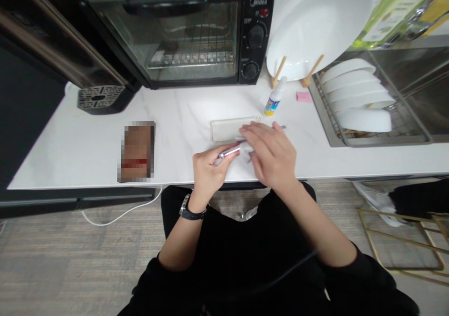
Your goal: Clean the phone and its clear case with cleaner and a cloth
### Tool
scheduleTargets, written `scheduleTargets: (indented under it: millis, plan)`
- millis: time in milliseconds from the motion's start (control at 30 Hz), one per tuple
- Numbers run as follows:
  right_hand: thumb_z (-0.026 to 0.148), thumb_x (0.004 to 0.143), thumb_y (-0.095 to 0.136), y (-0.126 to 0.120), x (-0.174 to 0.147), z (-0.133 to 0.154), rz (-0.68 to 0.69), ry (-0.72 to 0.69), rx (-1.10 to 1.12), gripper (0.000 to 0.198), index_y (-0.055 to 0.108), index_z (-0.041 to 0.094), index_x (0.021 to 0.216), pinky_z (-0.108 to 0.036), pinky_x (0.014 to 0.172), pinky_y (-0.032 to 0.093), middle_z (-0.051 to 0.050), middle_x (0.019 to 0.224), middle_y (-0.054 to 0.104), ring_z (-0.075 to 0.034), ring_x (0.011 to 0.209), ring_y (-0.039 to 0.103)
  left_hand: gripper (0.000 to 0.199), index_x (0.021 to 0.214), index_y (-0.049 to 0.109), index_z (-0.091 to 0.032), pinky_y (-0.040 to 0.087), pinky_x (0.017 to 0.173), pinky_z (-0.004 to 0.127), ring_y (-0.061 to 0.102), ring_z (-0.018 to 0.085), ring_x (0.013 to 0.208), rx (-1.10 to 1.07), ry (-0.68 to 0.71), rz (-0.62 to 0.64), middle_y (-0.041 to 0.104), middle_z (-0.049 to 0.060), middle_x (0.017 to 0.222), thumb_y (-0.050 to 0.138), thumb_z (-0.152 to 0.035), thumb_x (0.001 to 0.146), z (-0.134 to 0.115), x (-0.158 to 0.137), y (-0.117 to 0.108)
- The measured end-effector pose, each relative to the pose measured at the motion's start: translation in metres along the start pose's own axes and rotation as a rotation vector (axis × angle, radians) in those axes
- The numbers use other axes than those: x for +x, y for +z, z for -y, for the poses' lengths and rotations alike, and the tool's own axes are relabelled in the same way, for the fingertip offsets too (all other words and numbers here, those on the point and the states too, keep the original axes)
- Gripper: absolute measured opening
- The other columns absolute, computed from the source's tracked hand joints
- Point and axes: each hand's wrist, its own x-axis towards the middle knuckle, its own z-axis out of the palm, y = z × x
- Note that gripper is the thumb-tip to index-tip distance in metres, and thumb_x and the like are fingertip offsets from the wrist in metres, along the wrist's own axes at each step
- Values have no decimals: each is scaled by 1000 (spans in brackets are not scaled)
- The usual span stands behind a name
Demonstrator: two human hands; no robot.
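My left hand (209,168), with a watch at its wrist, grips a thin phone (229,152) by its end, its silvery edge turned toward me. My right hand (271,154) lies over the phone's other end, fingers together and slightly blurred. Small grey bits of what looks like a cloth (250,157) stick out from under it; most is hidden. Just behind the hands, a clear phone case (224,130) lies on the white counter (178,115). A small white spray bottle (273,102) with a blue and yellow label stands beyond my right hand.
A black toaster oven (196,40) stands at the back. On the left are a blurred-out brown item (136,152) and a machine's drip tray (101,98). To the right sit a pink slip (303,96), a large white plate (315,31) and a rack of bowls (365,119) in the sink.
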Motion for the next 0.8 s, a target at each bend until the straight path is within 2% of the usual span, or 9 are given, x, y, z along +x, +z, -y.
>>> scheduleTargets:
  millis: [67,133,200,300,367,500,567,700,800]
  plan:
    - [17,104,47,-7,-5,-16,-25,86,-22,45,61,22,146,-53,128,40,-10,141,75,-27,139,66,15,103,85,-23,60,78,25,80,17,85,-31,-41,17,86,1,98,79,-30,92,-4,0,1]
    - [18,104,47,-6,-5,-13,-36,105,-18,43,62,21,144,-54,128,40,-11,141,75,-27,139,66,16,105,85,-23,60,79,24,80,16,86,-26,-26,21,86,1,100,80,-30,91,-4,1,2]
    - [18,104,46,2,-2,7,-23,57,13,44,61,19,145,-51,129,39,-11,142,74,-26,140,65,7,88,83,-21,56,68,23,74,13,70,11,28,14,84,-1,83,76,-21,90,-1,1,1]
    - [16,106,42,15,7,41,30,-59,42,46,59,13,149,-43,130,39,-12,146,72,-22,143,62,29,57,60,-19,38,47,24,50,8,45,52,138,-27,62,-5,51,68,-13,84,5,0,-1]
    - [15,106,42,15,10,44,72,-121,22,47,58,11,150,-39,130,38,-12,150,70,-21,146,60,32,54,54,-20,34,45,25,44,8,43,46,168,-49,56,-6,47,68,-13,82,8,0,-2]
    - [14,104,45,-2,4,2,73,-56,-27,53,52,17,157,-45,130,39,-10,151,70,-24,146,61,9,88,82,-20,54,64,23,71,13,66,7,26,-22,82,-2,79,74,-17,89,3,0,1]
    - [15,104,46,-9,-2,-18,31,29,-54,53,54,20,156,-50,129,40,-10,148,72,-26,144,63,15,104,86,-24,60,77,24,79,16,83,-21,-40,-2,86,0,98,80,-26,90,-1,1,2]
    - [15,104,47,-3,-4,-6,-15,61,-35,48,58,16,151,-51,128,41,-13,144,73,-28,142,64,15,103,86,-23,60,78,25,79,17,83,-3,-32,11,86,2,99,79,-26,90,-2,1,3]
    - [14,104,45,8,4,27,41,-8,18,52,53,14,155,-46,130,40,-13,148,71,-25,145,61,15,74,79,-19,50,59,21,65,11,57,59,35,-6,79,-2,70,71,-15,86,2,1,1]
